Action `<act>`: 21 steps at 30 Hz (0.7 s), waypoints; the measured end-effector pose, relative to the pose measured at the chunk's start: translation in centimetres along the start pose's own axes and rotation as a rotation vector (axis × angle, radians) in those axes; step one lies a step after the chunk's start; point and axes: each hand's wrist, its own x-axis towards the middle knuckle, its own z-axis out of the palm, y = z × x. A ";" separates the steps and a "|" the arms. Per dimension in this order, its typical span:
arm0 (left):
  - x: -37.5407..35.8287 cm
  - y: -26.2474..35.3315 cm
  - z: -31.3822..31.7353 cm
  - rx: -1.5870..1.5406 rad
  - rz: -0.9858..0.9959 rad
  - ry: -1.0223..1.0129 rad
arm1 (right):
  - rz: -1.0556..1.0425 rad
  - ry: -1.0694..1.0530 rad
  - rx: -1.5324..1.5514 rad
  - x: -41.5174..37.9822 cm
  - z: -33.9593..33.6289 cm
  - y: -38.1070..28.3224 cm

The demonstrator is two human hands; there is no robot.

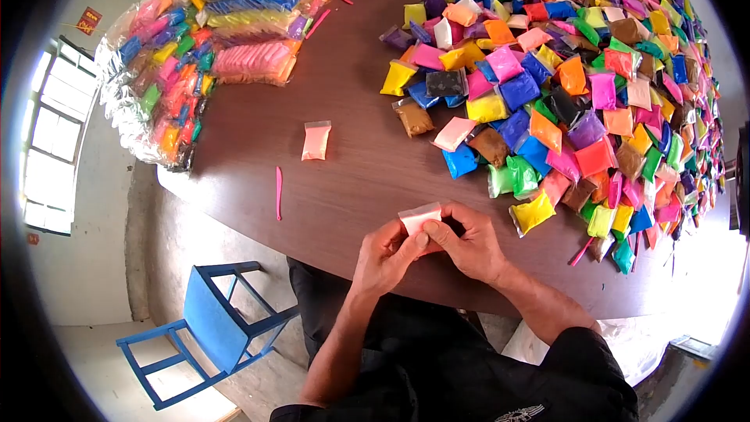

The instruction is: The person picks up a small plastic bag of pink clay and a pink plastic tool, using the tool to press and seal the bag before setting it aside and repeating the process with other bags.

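Near the table's front edge, my left hand (388,254) and my right hand (469,244) both grip a small pale pink packet (419,217). Both thumbs press on its front, and the fingers behind it are partly hidden. A similar pink packet (316,141) lies flat on the brown table (351,180), away to the left of my hands. Below that one rests a thin pink plastic stick (279,194). Just right of my right hand, a yellow packet (532,213) sits at the edge of a large heap of coloured packets (547,94).
Clear plastic bags (250,23) with rows of coloured packets lie at the back left. Another pink stick (318,24) is beside them, and one more pink stick (580,252) is by the heap's front edge. A blue chair (215,320) stands on the floor at left.
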 end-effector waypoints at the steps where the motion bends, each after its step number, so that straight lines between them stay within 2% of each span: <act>1: 0.0 -0.4 -0.4 0.043 -0.008 -0.011 | 0.000 0.000 0.000 0.0 -0.1 -0.3; 10: 0.1 -0.1 -0.5 0.041 -0.012 -0.026 | -0.015 -0.047 -0.013 0.1 -0.3 -0.1; 13: 0.0 0.4 0.3 0.028 -0.005 -0.030 | 0.077 -0.017 -0.013 0.0 -0.3 0.1; 15: -0.1 0.2 0.4 0.006 -0.001 -0.023 | 0.130 -0.013 0.123 0.2 -0.1 -0.1; 17: 0.1 -0.6 -0.2 0.034 -0.062 -0.033 | 0.103 -0.028 0.115 0.3 -0.1 0.3; 21: 0.2 -1.2 -0.6 0.054 -0.013 -0.021 | 0.018 -0.059 0.042 0.2 -0.1 -0.1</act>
